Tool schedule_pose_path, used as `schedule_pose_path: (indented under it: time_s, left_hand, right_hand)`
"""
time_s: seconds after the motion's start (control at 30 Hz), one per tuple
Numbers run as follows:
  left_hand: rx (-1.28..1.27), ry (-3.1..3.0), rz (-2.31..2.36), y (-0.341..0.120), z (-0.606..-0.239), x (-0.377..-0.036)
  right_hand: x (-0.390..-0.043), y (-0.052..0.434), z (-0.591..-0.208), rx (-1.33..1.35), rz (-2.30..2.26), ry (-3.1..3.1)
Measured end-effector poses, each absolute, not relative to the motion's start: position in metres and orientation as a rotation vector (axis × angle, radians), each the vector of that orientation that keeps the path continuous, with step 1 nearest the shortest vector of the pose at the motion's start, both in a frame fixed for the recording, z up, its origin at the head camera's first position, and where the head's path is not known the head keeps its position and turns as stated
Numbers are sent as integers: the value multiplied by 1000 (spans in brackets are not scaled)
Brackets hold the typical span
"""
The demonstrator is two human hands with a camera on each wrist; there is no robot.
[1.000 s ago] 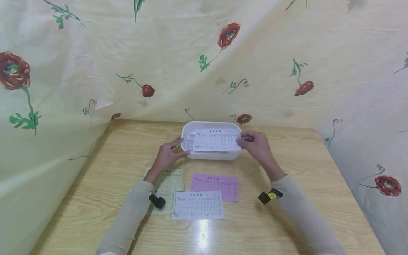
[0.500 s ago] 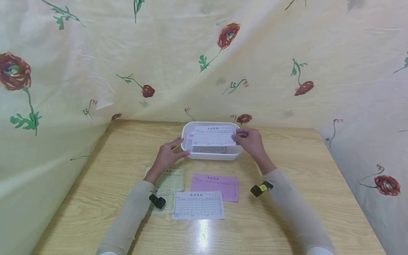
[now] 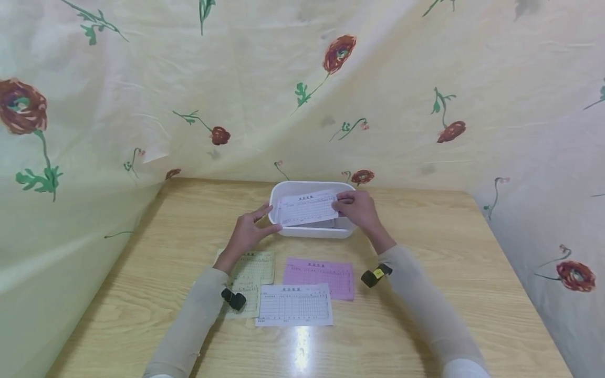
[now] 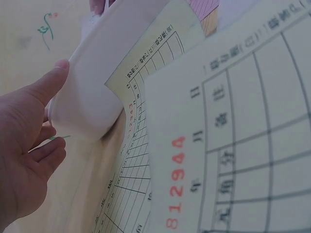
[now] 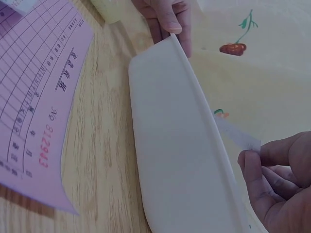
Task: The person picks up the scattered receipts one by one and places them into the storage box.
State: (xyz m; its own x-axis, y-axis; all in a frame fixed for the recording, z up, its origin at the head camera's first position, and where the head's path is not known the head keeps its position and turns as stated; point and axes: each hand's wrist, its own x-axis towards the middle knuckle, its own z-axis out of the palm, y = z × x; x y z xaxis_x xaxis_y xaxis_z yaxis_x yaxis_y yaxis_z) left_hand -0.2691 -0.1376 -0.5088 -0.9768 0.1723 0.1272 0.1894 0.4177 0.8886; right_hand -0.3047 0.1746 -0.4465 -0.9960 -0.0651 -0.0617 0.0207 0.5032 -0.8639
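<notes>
A white plastic tub [image 3: 312,231] stands at the far middle of the wooden table [image 3: 425,252]. My right hand [image 3: 357,207] pinches the right edge of a white printed slip [image 3: 306,208] and holds it tilted over the tub. In the right wrist view the thumb and fingers of that right hand [image 5: 277,179] pinch the slip's edge [image 5: 233,133] above the tub wall [image 5: 180,160]. My left hand [image 3: 249,231] rests against the tub's left end, thumb on the rim. The left wrist view shows this left hand [image 4: 26,145] with straight fingers against the tub corner [image 4: 92,97].
Three slips lie on the table near me: a yellow-green one [image 3: 250,275] under my left forearm, a pink one [image 3: 319,275] and a white one [image 3: 294,304]. Flowered cloth [image 3: 302,89] hangs behind and at both sides. More papers lie inside the tub.
My right hand has carried the white slip leftward and lower over the tub, tilting it. The left hand has stayed against the tub.
</notes>
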Motion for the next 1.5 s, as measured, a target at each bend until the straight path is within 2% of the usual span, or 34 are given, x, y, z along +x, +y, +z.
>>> schedule_pose_path:
  time_s: [0.7,1.13,1.5]
  left_hand:
    - [-353,-2621,-1644,-139,-510,-270]
    - [-353,-2618,-1636,-138,-510,-270]
    - [-346,-2620,-1646,-138,-509,-269]
  right_hand:
    - [-311,158,-453,-19,-1439,2624]
    - [-313,164,-454,-69,-1411,2634]
    - [-298,180,-444,-356,-1439,2689]
